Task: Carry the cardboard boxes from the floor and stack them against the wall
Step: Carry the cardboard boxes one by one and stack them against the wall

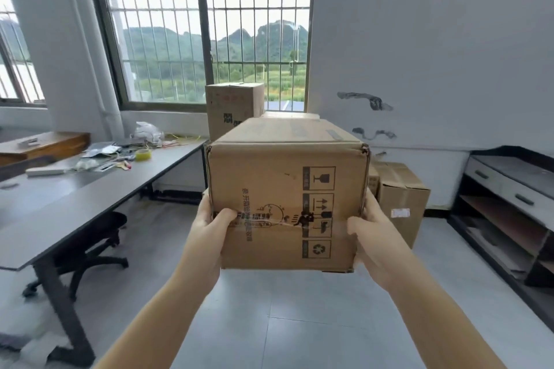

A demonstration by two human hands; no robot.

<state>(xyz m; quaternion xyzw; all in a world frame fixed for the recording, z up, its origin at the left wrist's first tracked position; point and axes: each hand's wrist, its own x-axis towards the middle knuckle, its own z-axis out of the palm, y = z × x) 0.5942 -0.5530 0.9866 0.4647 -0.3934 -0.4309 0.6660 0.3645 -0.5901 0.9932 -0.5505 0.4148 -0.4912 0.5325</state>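
Mid-task, by the look of it. Several cardboard boxes already against the far wall (419, 39) under the barred window (207, 33): a tall box (233, 108) standing high in front of the glass, the pale top of another (289, 115) just visible behind the carried one, and a lower box (401, 198) on the floor at the right, close to the wall's foot. Whether those were stacked as part of this job, cannot tell. One carried box (284, 204) in the air, held out in front at chest height, well clear of the grey tiled floor (299, 323), printed end face toward the camera with handling symbols turned sideways. Left hand (209, 228) clasped round the lower left edge of that face, thumb across the front, fingers hidden behind the side. Right hand (368, 225) clasped round the lower right edge likewise, thumb on the front, fingers out of sight. Both grips low on the box, so most of its bulk above the hands and projecting forward from them; box level, not tilted. Remaining, judged from here: closing the gap to the wall and setting this box onto the stack. No boxes visible waiting on the floor in view; any more lying behind or to the sides, unknown. Long grey desk (90, 189) with clutter along the left, open shelving unit (509, 204) along the right, clear lane between.
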